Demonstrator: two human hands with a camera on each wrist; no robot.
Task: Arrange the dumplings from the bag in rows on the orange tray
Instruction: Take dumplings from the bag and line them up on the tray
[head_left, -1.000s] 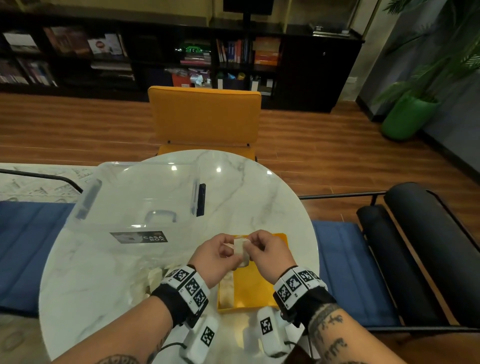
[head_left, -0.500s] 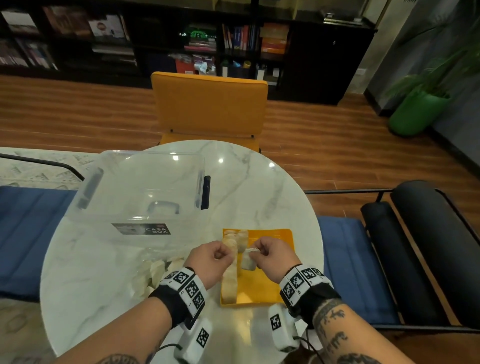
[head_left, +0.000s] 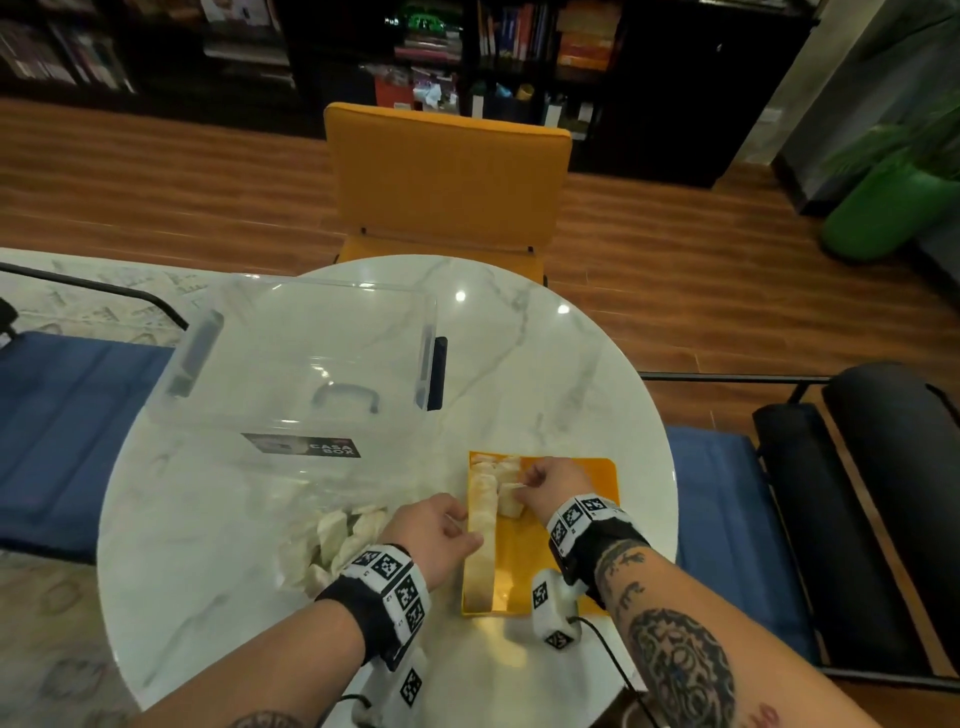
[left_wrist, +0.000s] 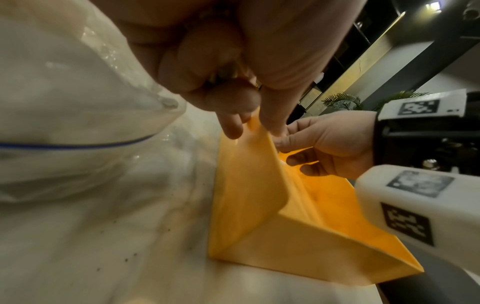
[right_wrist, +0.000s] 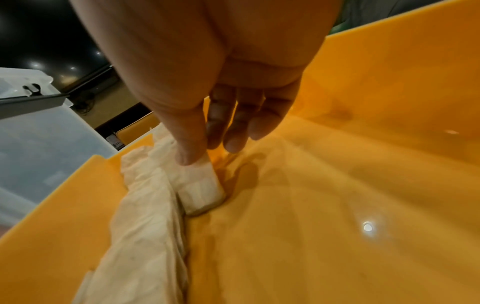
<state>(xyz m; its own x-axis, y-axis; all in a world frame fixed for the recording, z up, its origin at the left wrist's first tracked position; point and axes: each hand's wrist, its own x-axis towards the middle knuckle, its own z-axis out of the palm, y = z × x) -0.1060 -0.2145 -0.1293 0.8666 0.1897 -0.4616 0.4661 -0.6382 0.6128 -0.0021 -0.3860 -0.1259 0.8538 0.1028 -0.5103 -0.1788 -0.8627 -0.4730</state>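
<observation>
The orange tray (head_left: 522, 558) lies near the table's front edge, with a row of pale dumplings (head_left: 480, 540) along its left wall. My right hand (head_left: 524, 486) pinches one dumpling (right_wrist: 200, 185) between thumb and fingers; it touches the tray floor (right_wrist: 337, 185) just right of the row (right_wrist: 145, 226). Fingertips of my left hand (left_wrist: 253, 127) pinch the tray's left wall (left_wrist: 246, 195). The clear bag (head_left: 337, 535) with several dumplings lies left of the tray, beside my left wrist.
A clear lidded storage box (head_left: 301, 364) takes up the back left of the round marble table (head_left: 519, 353). An orange chair (head_left: 447, 171) stands beyond the table and a black chair (head_left: 857, 493) to the right. The bag's plastic (left_wrist: 78, 102) bulges against the tray's left side.
Both hands held the dumpling above the tray. The right hand has lowered it into the tray beside the row. The left hand has let go and moved to the tray's left wall.
</observation>
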